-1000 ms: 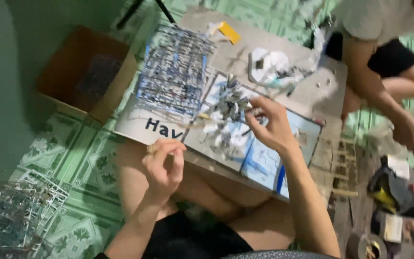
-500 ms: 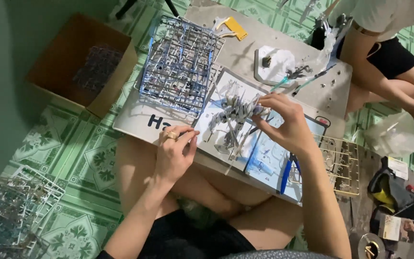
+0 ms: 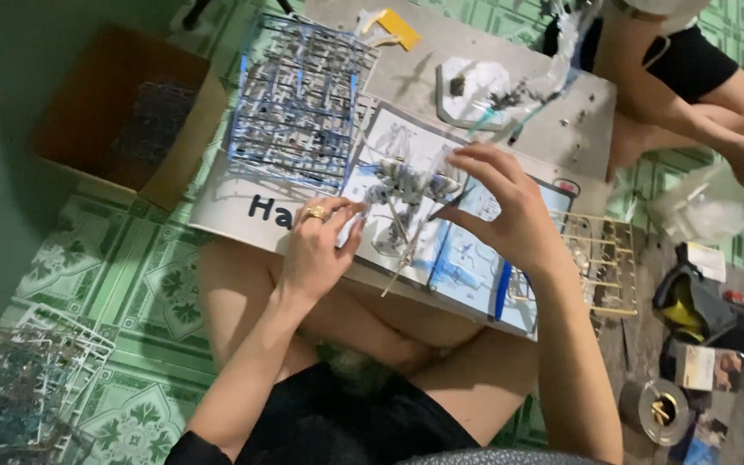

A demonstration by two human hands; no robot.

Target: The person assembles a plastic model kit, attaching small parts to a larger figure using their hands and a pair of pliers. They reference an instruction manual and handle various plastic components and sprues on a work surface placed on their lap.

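Two hands on model [image 3: 406, 185] over booklet [image 3: 441, 232]: left hand [image 3: 319, 250] pinching lower part, right hand [image 3: 505, 202] pinching top. Steady w/ left, press gently; thin parts look fragile.

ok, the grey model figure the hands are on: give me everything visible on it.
The small grey-and-white plastic model figure is part-built, with thin limbs or rods trailing toward the person. It is over the open illustrated instruction booklet on the board. The left hand touches its lower side; the right hand pinches its upper end. Finer detail is blurred.
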